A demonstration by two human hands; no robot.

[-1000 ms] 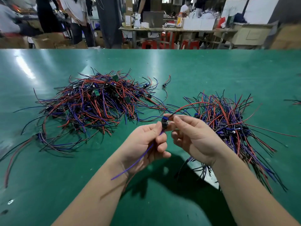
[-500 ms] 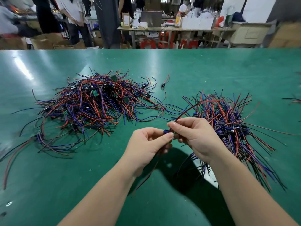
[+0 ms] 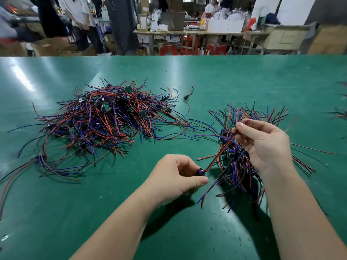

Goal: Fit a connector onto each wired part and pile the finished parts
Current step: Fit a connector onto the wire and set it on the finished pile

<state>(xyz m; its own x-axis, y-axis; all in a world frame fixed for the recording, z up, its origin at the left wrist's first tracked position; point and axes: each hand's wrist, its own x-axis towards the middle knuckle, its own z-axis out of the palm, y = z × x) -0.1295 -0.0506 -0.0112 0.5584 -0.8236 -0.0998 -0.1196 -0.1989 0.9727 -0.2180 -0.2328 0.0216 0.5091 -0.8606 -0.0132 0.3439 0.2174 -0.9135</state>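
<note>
My left hand (image 3: 176, 175) pinches a small dark connector (image 3: 201, 172) between thumb and fingers, low over the green mat. A red wire (image 3: 218, 155) runs from that connector up to my right hand (image 3: 262, 143), which pinches its upper part between thumb and forefinger above the right pile. A blue and a dark wire (image 3: 208, 190) hang from the connector toward me. The right pile of wired parts (image 3: 244, 166) lies under my right hand. A bigger pile of red, blue and black wired parts (image 3: 105, 121) with small green boards lies at the left.
The green table mat (image 3: 244, 81) spreads wide behind both piles. One loose wired piece (image 3: 188, 94) lies between the piles at the back. More wires (image 3: 338, 115) lie at the right edge. People, cardboard boxes and tables stand beyond the table's far edge.
My hands, together at the connector before, have drawn apart. The right hand rose to the right along the red wire; the left hand dropped lower, keeping the connector.
</note>
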